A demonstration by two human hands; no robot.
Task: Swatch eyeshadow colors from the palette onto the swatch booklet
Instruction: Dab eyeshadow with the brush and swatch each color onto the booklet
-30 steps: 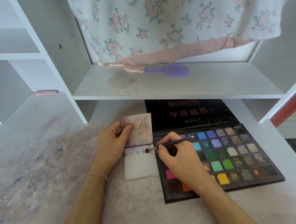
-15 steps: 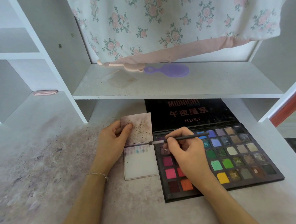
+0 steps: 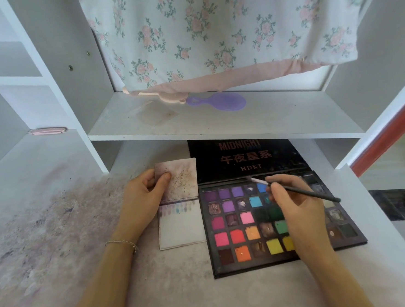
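Two bare hands work at a stained white desk (image 3: 58, 235) as I watch through the head camera. At far left, a small flat pink object (image 3: 47, 131) lies on the desk by the white shelf unit (image 3: 219, 128). The left hand (image 3: 142, 200), a thin chain bracelet (image 3: 121, 243) at its wrist, grips the open white swatch booklet (image 3: 181, 224) by its upper leaf, thumb pressed on the speckled, smudged page and fingers curled behind its left edge. A row of small colour smears, purple through teal to grey, runs across the top of the lower leaf, which lies flat on the desk. Just beside the booklet, touching its right edge, sits the open black eyeshadow palette (image 3: 247, 224), its pans ranging from purples and blues at the top through pinks, reds, orange and yellow at the bottom; its raised black lid (image 3: 245, 157) bears the words MIDNIGHT and HDKT. The right hand (image 3: 296, 209) hovers over the palette's middle, fingers pinched round a slim black-handled makeup brush (image 3: 295, 190), whose pale tip points up and left over the top row of pans; I cannot tell whether it touches a pan. Above, a lilac plastic hairbrush (image 3: 219, 101) rests on the shelf under a floral cloth with a pink hem (image 3: 212, 32).
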